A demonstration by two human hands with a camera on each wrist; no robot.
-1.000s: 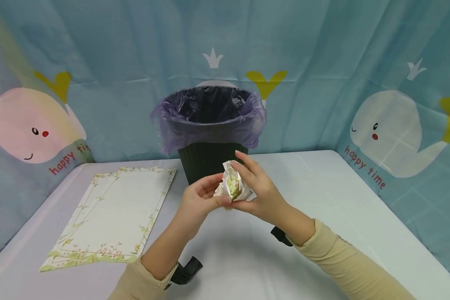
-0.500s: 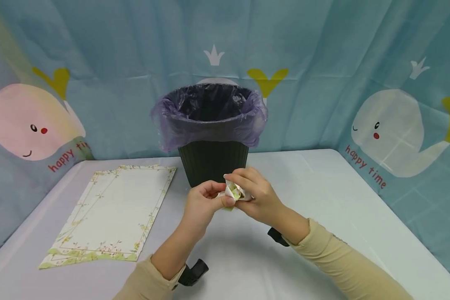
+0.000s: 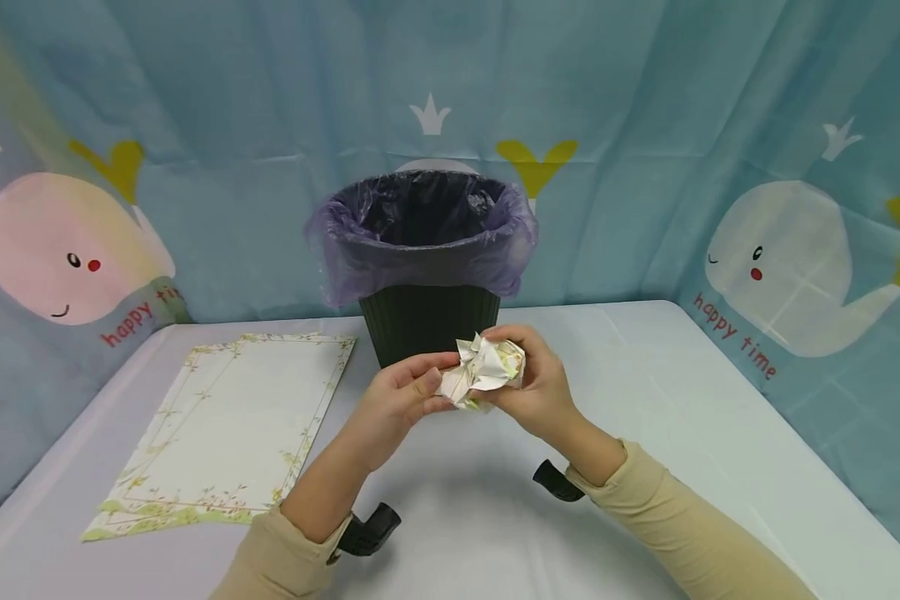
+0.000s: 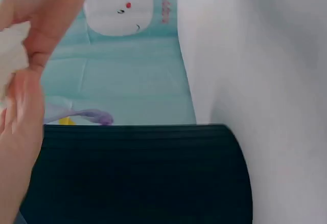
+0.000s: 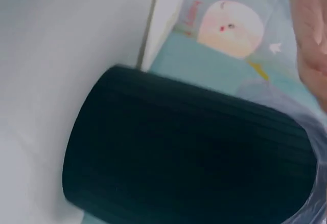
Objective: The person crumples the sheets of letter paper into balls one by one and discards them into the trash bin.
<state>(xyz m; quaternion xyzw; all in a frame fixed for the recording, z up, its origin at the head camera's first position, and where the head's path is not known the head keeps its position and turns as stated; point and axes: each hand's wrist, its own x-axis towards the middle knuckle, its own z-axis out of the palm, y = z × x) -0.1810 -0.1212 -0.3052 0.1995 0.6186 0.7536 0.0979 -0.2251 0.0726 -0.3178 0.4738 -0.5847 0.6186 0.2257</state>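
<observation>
Between my two hands, above the table in front of the bin, is a crumpled ball of paper (image 3: pixel 487 367), white with green and yellow print. My left hand (image 3: pixel 401 398) pinches its left side between thumb and fingers. On the other side my right hand (image 3: pixel 536 379) grips the ball, fingers curled over its top right and thumb underneath. In the left wrist view a bit of the crumpled paper (image 4: pixel 14 55) shows at the left edge between both hands. The right wrist view catches only part of a hand (image 5: pixel 310 35) at its right edge.
A dark ribbed trash bin (image 3: pixel 431 321) lined with a purple plastic bag (image 3: pixel 427 265) stands behind my hands. Several flat sheets of paper with floral borders (image 3: pixel 243 425) lie on the white table (image 3: pixel 645 400) at left. A blue curtain (image 3: pixel 630 167) printed with whales surrounds the table.
My fingers have squeezed and turned the paper ball; more of its white side faces up now. Both hands stay in front of the bin, and the flat sheets have not moved.
</observation>
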